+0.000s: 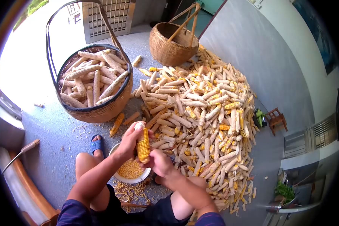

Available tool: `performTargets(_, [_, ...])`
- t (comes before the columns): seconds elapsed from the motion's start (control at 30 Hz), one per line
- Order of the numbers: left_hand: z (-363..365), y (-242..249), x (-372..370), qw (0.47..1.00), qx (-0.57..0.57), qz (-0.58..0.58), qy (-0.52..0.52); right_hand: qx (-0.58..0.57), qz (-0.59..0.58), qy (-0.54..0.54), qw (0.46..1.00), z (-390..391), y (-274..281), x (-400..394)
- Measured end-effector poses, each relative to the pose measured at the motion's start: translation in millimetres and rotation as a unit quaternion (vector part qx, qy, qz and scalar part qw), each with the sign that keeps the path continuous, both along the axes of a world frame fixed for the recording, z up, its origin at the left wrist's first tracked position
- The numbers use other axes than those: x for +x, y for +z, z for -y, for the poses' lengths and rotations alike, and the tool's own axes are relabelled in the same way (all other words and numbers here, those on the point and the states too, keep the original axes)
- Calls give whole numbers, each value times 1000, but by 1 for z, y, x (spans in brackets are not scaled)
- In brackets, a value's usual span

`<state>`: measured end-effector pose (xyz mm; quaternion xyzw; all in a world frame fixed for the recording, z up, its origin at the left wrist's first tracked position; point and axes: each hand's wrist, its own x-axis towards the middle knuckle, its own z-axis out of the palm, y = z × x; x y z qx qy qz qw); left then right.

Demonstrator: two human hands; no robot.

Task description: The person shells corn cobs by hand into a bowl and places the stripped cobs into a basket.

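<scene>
Between my two hands is a corn cob, held upright and tilted slightly, with rows of yellow kernels along it and a pale bare tip. My left hand grips its upper part near the tip. Around the lower end, my right hand is closed, its fingers partly hidden. Below the hands, a white basin holds loose yellow kernels; my left forearm covers part of its rim.
A big heap of mostly stripped cobs spreads to the right. A handled basket full of bare cobs stands at upper left, another wicker basket behind the heap. Spilled kernels lie by the basin. A small wooden stool stands at right.
</scene>
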<state>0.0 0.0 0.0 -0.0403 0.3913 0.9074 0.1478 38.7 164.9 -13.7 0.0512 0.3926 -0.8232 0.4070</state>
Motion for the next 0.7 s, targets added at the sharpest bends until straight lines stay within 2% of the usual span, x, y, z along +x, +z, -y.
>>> performTargets(0.07, [-9, 14, -18, 998, 41, 24, 32, 181, -162, -56, 968, 2, 10, -5])
performTargets(0.1, [40, 37, 14, 998, 24, 47, 39, 141, -134, -61, 979, 51, 15, 31])
performTargets(0.13, [38, 28, 9, 997, 53, 41, 47, 322, -360, -75, 872, 47, 17, 27])
performTargets(0.17, [44, 18, 6, 995, 74, 37, 58, 465, -552, -81, 687, 48, 17, 26])
performTargets(0.23, [47, 9, 8, 994, 88, 36, 63, 445, -574, -75, 683, 49, 15, 25])
performTargets(0.3, [48, 4, 7, 990, 70, 21, 119, 308, -406, -82, 856, 58, 15, 25])
performTargets(0.33, [46, 6, 10, 989, 61, 40, 132, 308, -405, -77, 858, 60, 18, 22])
performTargets(0.4, [45, 1, 10, 989, 53, 40, 130, 279, -273, 11, 921, 62, 22, 10])
performTargets(0.43, [46, 0, 10, 991, 44, 38, 124, 278, -271, 10, 922, 64, 21, 5])
performTargets(0.5, [45, 0, 11, 990, 55, 52, 116, 360, -409, 32, 838, 67, 19, -1])
performTargets(0.53, [46, 0, 10, 989, 38, 72, 125, 339, -457, -26, 822, 75, 17, 2])
performTargets(0.57, [46, 1, 10, 987, 22, 92, 134, 339, -456, -25, 823, 81, 17, 5])
performTargets(0.63, [48, 10, 12, 984, 10, 105, 143, 342, -477, -105, 803, 89, 20, 10])
performTargets(0.7, [50, 12, 15, 984, -32, 118, 131, 363, -448, -77, 814, 86, 13, 13])
